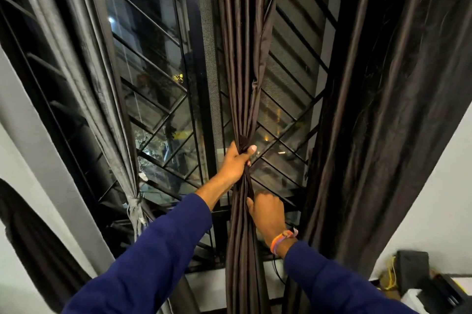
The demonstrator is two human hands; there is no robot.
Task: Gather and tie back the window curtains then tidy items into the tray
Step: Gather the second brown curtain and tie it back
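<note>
Upright between both hands, the gathered dark curtain [240, 83] is clenched by the left hand [236, 160] above, while the right hand [268, 214], directly below and nearer, grasps its hanging folds.

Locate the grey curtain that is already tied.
In the head view, the grey satin curtain hangs at the window's left side, knotted near the sill, left of the gathered dark brown curtain both hands hold.
</note>
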